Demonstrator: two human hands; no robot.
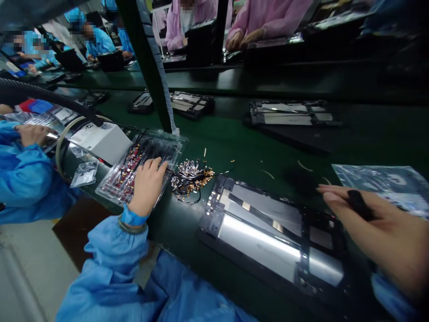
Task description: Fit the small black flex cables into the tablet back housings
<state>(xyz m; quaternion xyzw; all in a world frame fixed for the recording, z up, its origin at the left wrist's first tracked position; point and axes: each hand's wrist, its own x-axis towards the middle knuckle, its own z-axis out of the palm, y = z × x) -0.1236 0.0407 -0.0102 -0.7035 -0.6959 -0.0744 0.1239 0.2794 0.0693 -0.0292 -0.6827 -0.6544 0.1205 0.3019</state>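
My left hand (pixel 149 185) is over a clear plastic tray (pixel 110 192) of small parts with thin leads. Its fingers curl down, their tips hidden. Right beside it lies a heap of small cables (pixel 189 176) with silver and gold-coloured ends. In front of me rests an opened tablet-like device (pixel 261 241), its silvery inside and dark flat cable facing up. Blurred by motion, my right hand (pixel 378 223) hovers past the device's right end, thumb and fingers drawn together. A black piece (pixel 360 205) shows at its fingers; whether it is worn or held is unclear.
Further opened devices (pixel 291 114) lie along the green bench behind. A slanted post (pixel 152 67) rises at the tray's far corner. To the left are a white box (pixel 100 141) and a co-worker's hand (pixel 33 134); a clear plastic bag (pixel 385 179) lies at right.
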